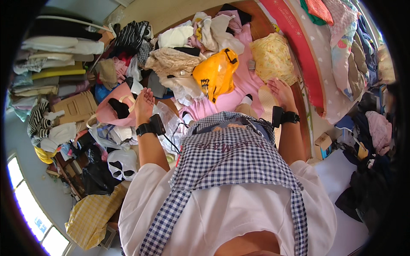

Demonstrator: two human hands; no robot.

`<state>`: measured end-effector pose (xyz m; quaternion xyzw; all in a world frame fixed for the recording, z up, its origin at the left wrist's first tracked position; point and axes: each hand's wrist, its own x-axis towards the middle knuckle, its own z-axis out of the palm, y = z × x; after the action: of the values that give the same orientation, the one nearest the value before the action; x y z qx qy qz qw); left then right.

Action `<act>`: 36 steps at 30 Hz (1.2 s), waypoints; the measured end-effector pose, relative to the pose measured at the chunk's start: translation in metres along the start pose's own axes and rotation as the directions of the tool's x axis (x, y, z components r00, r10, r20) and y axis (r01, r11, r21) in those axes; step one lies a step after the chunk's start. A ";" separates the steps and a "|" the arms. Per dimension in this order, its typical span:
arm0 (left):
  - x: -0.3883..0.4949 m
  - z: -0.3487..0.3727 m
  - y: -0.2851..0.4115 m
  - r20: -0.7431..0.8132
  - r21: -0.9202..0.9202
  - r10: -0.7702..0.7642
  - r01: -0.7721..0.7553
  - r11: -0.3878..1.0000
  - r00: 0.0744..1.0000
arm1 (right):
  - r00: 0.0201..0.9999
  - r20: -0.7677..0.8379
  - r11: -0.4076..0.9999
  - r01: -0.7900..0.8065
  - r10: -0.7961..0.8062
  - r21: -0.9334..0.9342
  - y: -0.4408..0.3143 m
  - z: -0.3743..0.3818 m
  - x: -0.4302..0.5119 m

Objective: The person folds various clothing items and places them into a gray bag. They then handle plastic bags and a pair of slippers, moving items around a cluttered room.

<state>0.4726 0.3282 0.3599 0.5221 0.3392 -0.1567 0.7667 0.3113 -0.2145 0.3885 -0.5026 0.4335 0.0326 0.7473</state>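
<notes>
My left hand (144,101) is raised palm up, with nothing in it, in front of a pink tote-like bag (110,102) with pale handles. On the other side, my right hand (282,92) is likewise raised and holds nothing. It appears just in front of a yellow floral cushion (274,56); whether they touch I cannot tell. Between and beyond the hands, a pink sheet (243,75) bears an orange plastic bag (217,75) with dark printing. Beside that bag lies a heap of clothes, including a beige lacy garment (173,60) and a white cloth (175,36).
Hanging clothes (64,46) fill a rack at far left. A bed with a red-edged cover (302,54) runs along the right. White plastic bags (123,163) and a black bag (97,174) crowd the left; a small cardboard box (323,144) stands at right.
</notes>
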 end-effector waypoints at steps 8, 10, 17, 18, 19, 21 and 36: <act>-0.061 0.153 -0.001 0.161 0.242 0.087 -0.124 0.962 0.983 | 0.980 0.189 0.996 0.045 -0.059 0.077 -0.074 -0.075 0.032; -0.070 0.174 0.011 0.212 0.301 0.102 -0.164 0.939 0.972 | 0.980 0.179 0.994 0.068 -0.083 0.086 -0.090 -0.084 0.039; -0.043 0.227 0.035 0.079 0.235 0.226 -0.239 0.942 0.971 | 0.989 0.108 0.992 0.088 -0.098 0.092 -0.123 -0.140 0.048; -0.033 0.241 0.031 0.066 0.171 0.224 -0.233 0.957 0.972 | 0.989 0.094 0.990 0.101 -0.110 0.101 -0.126 -0.149 0.048; -0.023 0.258 0.024 0.118 0.201 0.199 -0.220 0.955 0.973 | 0.993 0.050 0.991 0.100 -0.105 0.093 -0.130 -0.158 0.049; -0.005 0.293 0.009 0.140 0.206 0.128 -0.155 0.966 0.982 | 0.994 0.000 0.989 0.110 -0.111 0.101 -0.140 -0.173 0.055; -0.004 0.310 -0.024 -0.068 0.191 0.161 -0.146 0.971 0.985 | 0.948 0.316 0.990 0.087 -0.047 -0.115 -0.224 -0.096 0.177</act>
<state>0.5661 0.0367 0.4158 0.6220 0.3133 -0.1059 0.7098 0.4713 -0.4684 0.4185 -0.5523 0.2896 0.1139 0.7733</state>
